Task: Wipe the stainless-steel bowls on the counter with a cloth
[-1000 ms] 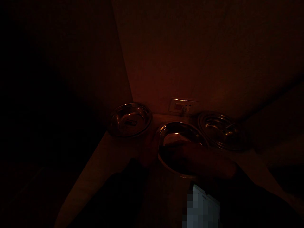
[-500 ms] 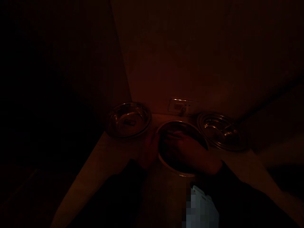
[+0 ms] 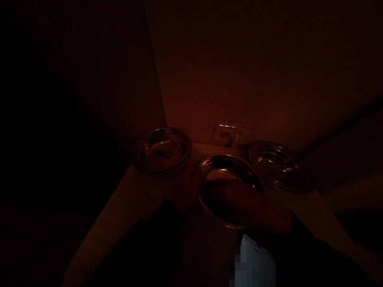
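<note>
The view is very dark and reddish. In the middle of the table stands a round metal bowl (image 3: pixel 228 156) with a shiny inner wall. At its left side, my left hand (image 3: pixel 189 187) grips the rim, with its fingers partly lost in shadow. My right hand (image 3: pixel 223 195) reaches down inside the bowl, its back upward and its fingers pointing left. Too little light falls there to tell whether it holds anything. A lit patch of the bowl's bottom shows beyond my fingers.
A shallow metal dish (image 3: pixel 163 161) with a small dark label stands at the left back of the wooden table (image 3: pixel 98 227). Another metal dish (image 3: pixel 278 165) sits at the right back, close to the bowl. A wall socket (image 3: pixel 230 133) with a plug is behind. A pale object (image 3: pixel 257 259) shows at the bottom.
My right hand has moved down and nearer to me inside the bowl, uncovering the shiny bottom at the far side. The bowl has shifted slightly toward me. My left hand stays beside the rim.
</note>
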`<state>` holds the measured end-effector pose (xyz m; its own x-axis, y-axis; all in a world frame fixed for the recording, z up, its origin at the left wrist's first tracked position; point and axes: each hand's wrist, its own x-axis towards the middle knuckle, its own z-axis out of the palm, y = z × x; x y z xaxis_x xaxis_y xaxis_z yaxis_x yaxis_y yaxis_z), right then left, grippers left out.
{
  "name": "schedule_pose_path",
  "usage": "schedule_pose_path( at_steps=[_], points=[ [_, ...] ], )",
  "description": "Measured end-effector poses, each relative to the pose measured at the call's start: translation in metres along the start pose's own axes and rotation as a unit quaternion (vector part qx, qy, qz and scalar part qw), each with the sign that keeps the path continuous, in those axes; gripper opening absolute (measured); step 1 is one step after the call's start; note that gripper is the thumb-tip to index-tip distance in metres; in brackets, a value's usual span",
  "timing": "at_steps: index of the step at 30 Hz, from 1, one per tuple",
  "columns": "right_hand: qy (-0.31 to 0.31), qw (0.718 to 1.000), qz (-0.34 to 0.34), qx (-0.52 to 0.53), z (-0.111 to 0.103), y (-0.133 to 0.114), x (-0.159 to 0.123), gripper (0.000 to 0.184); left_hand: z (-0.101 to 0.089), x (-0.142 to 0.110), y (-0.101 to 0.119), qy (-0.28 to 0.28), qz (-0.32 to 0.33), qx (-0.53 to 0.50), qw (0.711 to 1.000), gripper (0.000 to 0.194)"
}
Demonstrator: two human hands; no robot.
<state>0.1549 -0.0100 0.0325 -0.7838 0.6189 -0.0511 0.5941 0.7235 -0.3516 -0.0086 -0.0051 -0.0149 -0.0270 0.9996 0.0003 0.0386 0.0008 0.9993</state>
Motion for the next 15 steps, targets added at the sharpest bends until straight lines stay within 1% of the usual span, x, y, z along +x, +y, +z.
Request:
schedule_pose_path(
  at_steps=[2, 4, 6, 8, 10, 13, 15],
  points=[
    [0.021, 0.999, 0.014, -0.024, 0.004, 0.001, 0.007, 0.029, 0.000, 0.000, 0.000, 0.000, -0.006, -0.001, 1.000, 0.035],
    [0.039, 0.997, 0.046, -0.058, 0.009, 0.003, 0.011, 0.030, -0.001, 0.000, 0.000, -0.002, -0.007, -0.007, 1.000, 0.035],
    [0.046, 0.991, 0.083, -0.090, 0.012, 0.006, 0.013, 0.031, -0.001, -0.001, 0.000, -0.005, -0.005, -0.016, 1.000, 0.034],
    [0.043, 0.989, 0.096, -0.106, 0.012, 0.007, 0.012, 0.031, -0.001, -0.001, -0.001, -0.003, 0.003, -0.018, 1.000, 0.034],
    [0.035, 0.993, 0.066, -0.095, 0.008, 0.006, 0.010, 0.031, 0.000, -0.001, -0.002, 0.001, 0.007, -0.018, 1.000, 0.034],
    [0.010, 0.999, 0.001, -0.038, 0.000, -0.001, 0.004, 0.030, 0.000, -0.001, -0.003, 0.013, 0.005, -0.001, 1.000, 0.035],
    [-0.013, 1.000, -0.014, -0.005, -0.005, -0.006, 0.000, 0.029, 0.000, -0.001, -0.003, 0.009, 0.002, 0.001, 1.000, 0.034]
  ],
)
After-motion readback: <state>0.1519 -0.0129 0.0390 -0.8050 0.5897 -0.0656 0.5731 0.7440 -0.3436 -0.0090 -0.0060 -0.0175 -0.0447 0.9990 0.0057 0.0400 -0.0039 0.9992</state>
